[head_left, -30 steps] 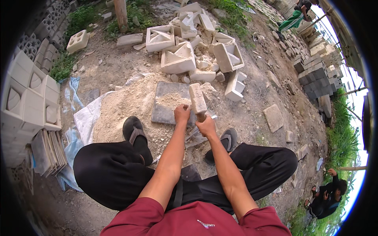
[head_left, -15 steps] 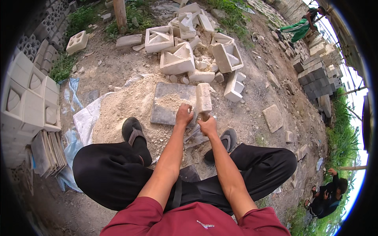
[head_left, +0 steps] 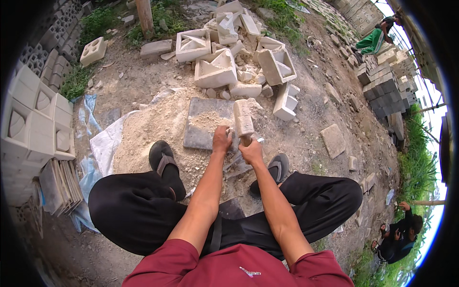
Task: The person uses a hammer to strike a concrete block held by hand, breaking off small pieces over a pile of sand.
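I sit low over a flat grey slab (head_left: pixel 201 136) that lies on a heap of pale sand (head_left: pixel 148 134) and carries a small mound of powder. My right hand (head_left: pixel 251 152) grips the handle of a mallet with a pale blocky head (head_left: pixel 242 117), raised above the slab's right edge. My left hand (head_left: pixel 221 139) rests on the slab's near edge, fingers curled around something small that I cannot make out. My sandalled feet (head_left: pixel 162 158) flank the slab.
Broken pale decorative blocks (head_left: pixel 217 69) lie heaped beyond the slab. Stacked whole blocks (head_left: pixel 33 129) and flat tiles (head_left: pixel 57 184) stand at the left. Grey brick stacks (head_left: pixel 382 86) are at the right, with a person in green (head_left: pixel 375 40) bending there and another person (head_left: pixel 399 234) crouching lower right.
The mallet head has swung up and slightly right from lying flat on the slab. My left hand has stayed at the slab's near edge.
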Demonstrator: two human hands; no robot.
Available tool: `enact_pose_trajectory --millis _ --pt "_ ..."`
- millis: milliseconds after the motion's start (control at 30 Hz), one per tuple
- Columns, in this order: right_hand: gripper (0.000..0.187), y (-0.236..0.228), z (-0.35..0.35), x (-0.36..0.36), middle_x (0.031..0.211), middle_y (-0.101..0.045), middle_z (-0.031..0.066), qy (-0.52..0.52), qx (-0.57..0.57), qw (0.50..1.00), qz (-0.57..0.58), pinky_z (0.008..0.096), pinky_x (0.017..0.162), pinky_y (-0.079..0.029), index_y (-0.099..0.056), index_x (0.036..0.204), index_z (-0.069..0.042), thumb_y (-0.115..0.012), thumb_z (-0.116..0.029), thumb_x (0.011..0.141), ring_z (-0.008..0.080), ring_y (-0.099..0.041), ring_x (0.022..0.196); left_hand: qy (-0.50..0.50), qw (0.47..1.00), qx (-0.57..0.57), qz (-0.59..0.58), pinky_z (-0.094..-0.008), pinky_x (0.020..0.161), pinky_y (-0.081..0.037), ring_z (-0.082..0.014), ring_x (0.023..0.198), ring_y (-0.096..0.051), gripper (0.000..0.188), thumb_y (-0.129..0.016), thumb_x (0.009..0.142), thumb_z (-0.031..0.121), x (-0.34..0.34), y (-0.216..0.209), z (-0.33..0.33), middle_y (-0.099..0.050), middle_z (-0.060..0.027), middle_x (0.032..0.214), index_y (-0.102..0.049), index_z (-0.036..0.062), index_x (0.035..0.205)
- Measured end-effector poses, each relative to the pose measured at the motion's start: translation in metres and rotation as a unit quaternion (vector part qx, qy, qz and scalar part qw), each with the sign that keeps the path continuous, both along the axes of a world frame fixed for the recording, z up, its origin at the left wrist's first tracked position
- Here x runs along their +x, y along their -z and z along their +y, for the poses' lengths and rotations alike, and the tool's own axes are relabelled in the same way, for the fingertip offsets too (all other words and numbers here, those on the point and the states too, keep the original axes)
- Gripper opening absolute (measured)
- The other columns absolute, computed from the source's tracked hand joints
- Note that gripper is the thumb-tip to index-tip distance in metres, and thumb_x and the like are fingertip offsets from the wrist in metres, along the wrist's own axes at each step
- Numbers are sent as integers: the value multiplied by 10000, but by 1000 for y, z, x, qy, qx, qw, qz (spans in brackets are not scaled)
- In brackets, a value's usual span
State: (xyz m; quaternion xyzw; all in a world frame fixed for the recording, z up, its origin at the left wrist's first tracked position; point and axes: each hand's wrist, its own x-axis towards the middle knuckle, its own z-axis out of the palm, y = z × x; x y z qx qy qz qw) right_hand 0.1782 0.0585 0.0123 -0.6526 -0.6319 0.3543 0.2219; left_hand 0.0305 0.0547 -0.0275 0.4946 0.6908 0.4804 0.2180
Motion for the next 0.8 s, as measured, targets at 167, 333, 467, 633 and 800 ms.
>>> enact_pose_trajectory --millis 167,333,467,633,800 --pt "415 -12 -5 -5 734 -666 204 -2 15 1000 -25 395 621 -536 -605 931 51 -704 -262 676 315 -679 670 2 996 -79 28 -416 810 -479 -332 920 -598 156 -690 777 152 2 -8 3 -638 -140 892 -641 48 883" --pt "475 -32 -14 -18 835 -668 255 -7 -3 1000 -6 430 749 -520 -607 953 53 -714 -302 656 402 -660 855 -10 996 -90 9 -415 795 -492 -332 887 -620 176 -638 813 162 -3 -2 0 -651 -156 925 -672 51 946" --pt "462 -28 -19 -17 833 -670 251 -8 9 999 -33 436 736 -518 -608 948 55 -715 -289 659 406 -659 842 -45 998 -42 -10 -408 810 -492 -338 898 -620 191 -603 829 160 -4 3 0 -654 -166 941 -689 58 966" --pt "445 -16 -13 -14 784 -667 246 -18 35 999 -36 424 676 -530 -606 931 64 -717 -275 665 373 -677 754 9 998 -56 9 -426 836 -484 -354 906 -615 212 -573 822 121 -4 9 2 -653 -187 925 -699 34 970" --pt "382 -26 6 -13 628 -631 153 -23 -55 998 -13 347 478 -509 -599 908 55 -726 -244 707 209 -625 469 14 999 -51 9 -429 867 -472 -375 958 -600 239 -539 839 131 -6 12 5 -649 -216 968 -689 26 991"
